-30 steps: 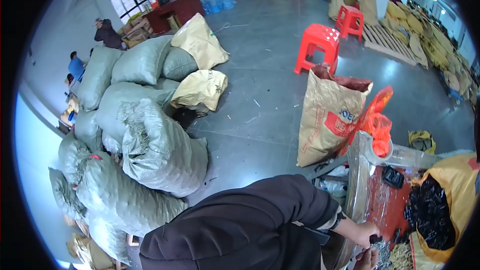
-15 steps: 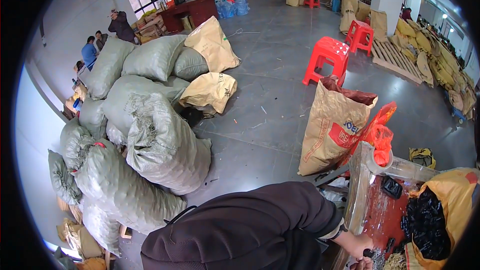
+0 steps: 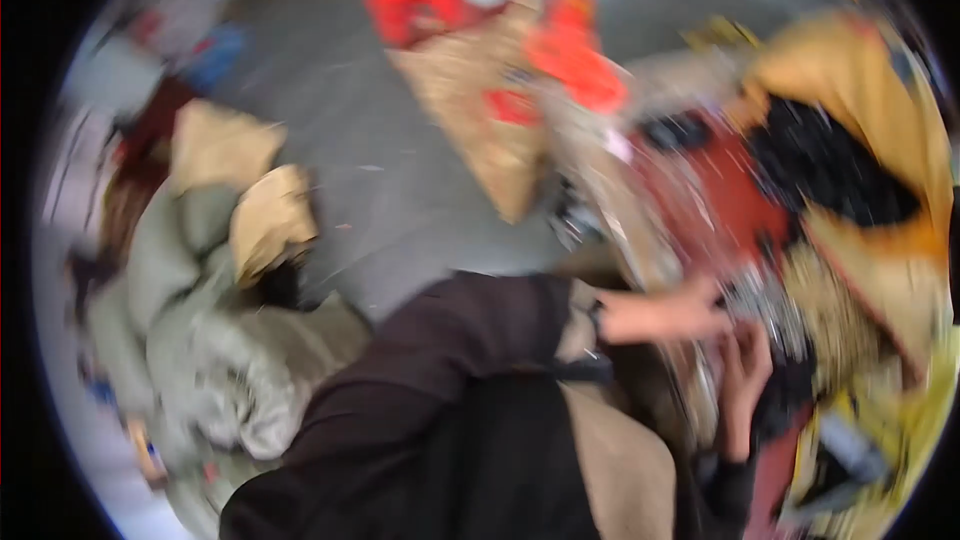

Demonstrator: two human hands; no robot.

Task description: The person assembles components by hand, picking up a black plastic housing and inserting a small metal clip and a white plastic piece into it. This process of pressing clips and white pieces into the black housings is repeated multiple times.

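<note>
Head view, badly blurred: left hand (image 3: 685, 311) and right hand (image 3: 745, 365) crowd together, fingers bent; each grip's opening and contents, I can't tell. Just beside them on the red-topped desk (image 3: 705, 185) lie thin silvery pieces (image 3: 765, 305), close against a beige stringy heap (image 3: 825, 305): one careless sweep could mix them. Farther out, glossy black pieces (image 3: 825, 165) fill an orange-yellow sack (image 3: 835, 52); a knock might spill them.

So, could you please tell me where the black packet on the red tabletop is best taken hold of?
Probably across the middle of the black packet, with the grip coming from above and the near side: it looks longer than wide, red tabletop shows on that side, and the black heap lies apart to its right. Blur hides its finer shape.
</note>
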